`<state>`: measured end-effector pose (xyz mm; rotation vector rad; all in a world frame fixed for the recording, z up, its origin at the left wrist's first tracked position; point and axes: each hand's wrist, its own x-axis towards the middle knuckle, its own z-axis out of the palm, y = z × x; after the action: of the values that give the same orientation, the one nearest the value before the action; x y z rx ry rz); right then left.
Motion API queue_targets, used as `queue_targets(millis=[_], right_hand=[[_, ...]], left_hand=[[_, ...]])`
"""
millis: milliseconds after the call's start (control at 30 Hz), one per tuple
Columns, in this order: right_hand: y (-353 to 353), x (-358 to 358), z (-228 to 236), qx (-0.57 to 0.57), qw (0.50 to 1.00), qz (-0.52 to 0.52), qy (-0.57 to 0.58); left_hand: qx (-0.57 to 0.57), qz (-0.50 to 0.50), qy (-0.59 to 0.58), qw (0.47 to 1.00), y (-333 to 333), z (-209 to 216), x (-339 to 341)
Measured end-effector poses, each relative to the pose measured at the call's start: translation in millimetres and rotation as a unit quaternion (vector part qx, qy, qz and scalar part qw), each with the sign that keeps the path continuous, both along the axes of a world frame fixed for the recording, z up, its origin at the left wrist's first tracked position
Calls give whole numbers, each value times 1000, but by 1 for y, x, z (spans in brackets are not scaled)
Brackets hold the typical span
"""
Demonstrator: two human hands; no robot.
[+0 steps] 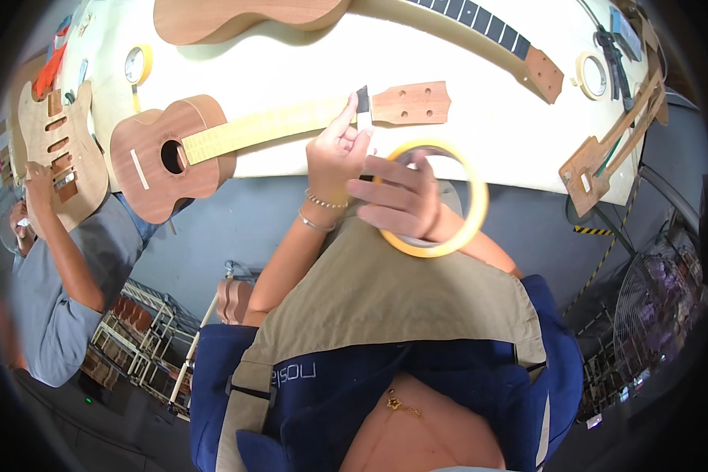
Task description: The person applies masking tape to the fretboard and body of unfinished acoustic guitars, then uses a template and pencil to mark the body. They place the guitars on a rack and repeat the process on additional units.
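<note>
My left hand (337, 156) is at the headstock end of an unfinished ukulele (204, 118). Its index finger lies against the neck, and its other fingers curl around a short pale strip of tape (364, 120) at the lower edge of the dark, uncovered fretboard end. Yellowish masking tape (267, 126) covers the rest of the fretboard. My right hand (405, 197) is beside the left, fingers bent and slightly blurred. A roll of masking tape (477, 206) hangs around that hand, which carries it. Contact between the two hands is unclear.
Another ukulele (480, 27) lies across the far side of the white table (519, 149). Tape rolls (138, 64) rest at both ends. A co-worker (75, 267) at left handles an electric guitar body (86, 149). Wooden parts (598, 169) and a fan (657, 303) are at right.
</note>
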<state>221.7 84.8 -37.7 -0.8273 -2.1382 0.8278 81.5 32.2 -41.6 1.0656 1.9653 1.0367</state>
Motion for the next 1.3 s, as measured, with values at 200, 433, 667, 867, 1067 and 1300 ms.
queue_targets(millis=[200, 433, 667, 867, 1067, 1300], right_hand=[[91, 36, 6, -203, 889, -177, 371], [124, 39, 2, -332, 783, -204, 485], [142, 120, 14, -507, 395, -4, 767], [177, 151, -5, -79, 951, -297, 21], [178, 138, -6, -62, 921, -318, -217], [184, 129, -2, -237, 888, -386, -76]], left_hand=[[121, -245, 238, 932, 93, 29, -21], [40, -76, -329, 941, 149, 16, 43], [23, -3, -353, 935, 161, 44, -10], [56, -35, 202, 977, 188, 30, -123], [-14, 49, -1, 999, 198, 22, -132], [-46, 80, -10, 996, 207, 26, -133]])
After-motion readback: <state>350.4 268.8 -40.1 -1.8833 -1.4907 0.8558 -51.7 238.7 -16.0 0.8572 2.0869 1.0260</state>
